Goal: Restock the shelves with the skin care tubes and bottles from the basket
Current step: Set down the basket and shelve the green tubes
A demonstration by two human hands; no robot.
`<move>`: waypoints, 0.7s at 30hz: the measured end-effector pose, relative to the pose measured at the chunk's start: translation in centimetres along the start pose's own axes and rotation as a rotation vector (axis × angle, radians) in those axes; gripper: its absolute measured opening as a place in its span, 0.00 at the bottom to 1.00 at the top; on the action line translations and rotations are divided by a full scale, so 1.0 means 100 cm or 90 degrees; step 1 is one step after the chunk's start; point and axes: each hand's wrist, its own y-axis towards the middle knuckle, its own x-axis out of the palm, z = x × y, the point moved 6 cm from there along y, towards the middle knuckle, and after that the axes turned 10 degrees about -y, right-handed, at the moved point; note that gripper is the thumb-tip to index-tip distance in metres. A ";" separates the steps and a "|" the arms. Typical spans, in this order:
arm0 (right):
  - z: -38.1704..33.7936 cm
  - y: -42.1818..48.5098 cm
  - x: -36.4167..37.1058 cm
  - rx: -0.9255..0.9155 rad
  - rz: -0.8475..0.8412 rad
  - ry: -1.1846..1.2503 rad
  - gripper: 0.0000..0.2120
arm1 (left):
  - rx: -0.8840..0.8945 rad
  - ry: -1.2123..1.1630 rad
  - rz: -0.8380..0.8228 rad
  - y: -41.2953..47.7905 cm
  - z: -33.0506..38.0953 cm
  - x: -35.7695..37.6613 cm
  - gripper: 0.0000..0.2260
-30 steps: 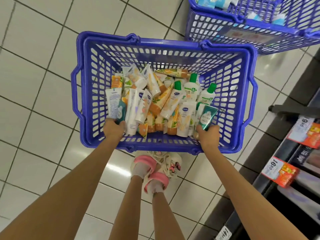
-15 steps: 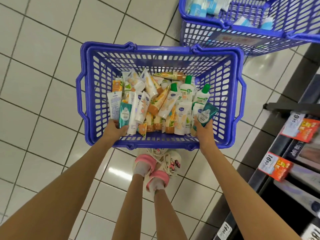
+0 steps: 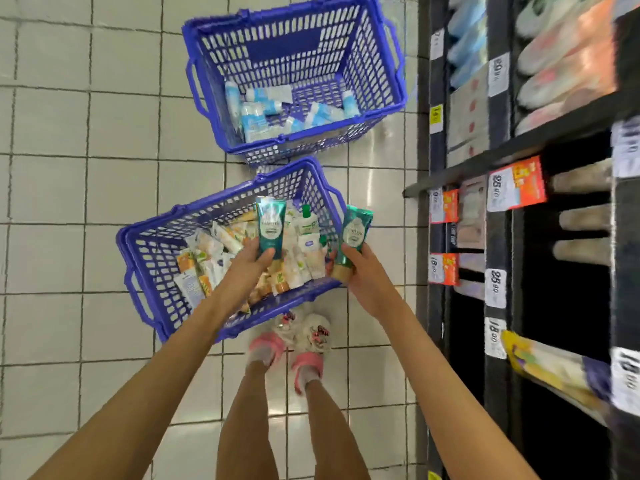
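A blue plastic basket stands on the tiled floor, filled with several white, orange and green skin care tubes and bottles. My left hand is raised above it, gripping a teal green tube upright. My right hand holds a second teal green tube with a tan cap, just over the basket's right rim. Dark shelves with price tags rise at the right, close to my right hand.
A second blue basket with several pale blue and white tubes stands farther away on the floor. My feet in pink and white sandals are just behind the near basket. Boxed and packaged goods fill the upper shelves; lower slots look dark.
Both hands have lifted out of the basket, each carrying a teal tube. The view has swung right, bringing the shelves and the whole second basket into sight.
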 end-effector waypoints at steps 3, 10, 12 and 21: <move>-0.029 -0.047 -0.018 -0.043 0.052 0.037 0.07 | -0.004 0.021 -0.054 -0.013 0.051 0.037 0.14; -0.086 -0.171 -0.052 -0.172 0.281 0.185 0.12 | 0.079 0.078 -0.262 -0.094 0.136 0.124 0.14; -0.096 -0.208 -0.051 -0.197 0.321 0.177 0.10 | 0.087 0.084 -0.305 -0.121 0.153 0.140 0.13; -0.061 -0.365 -0.082 -0.237 0.459 0.372 0.08 | 0.170 0.186 -0.513 -0.220 0.190 0.208 0.14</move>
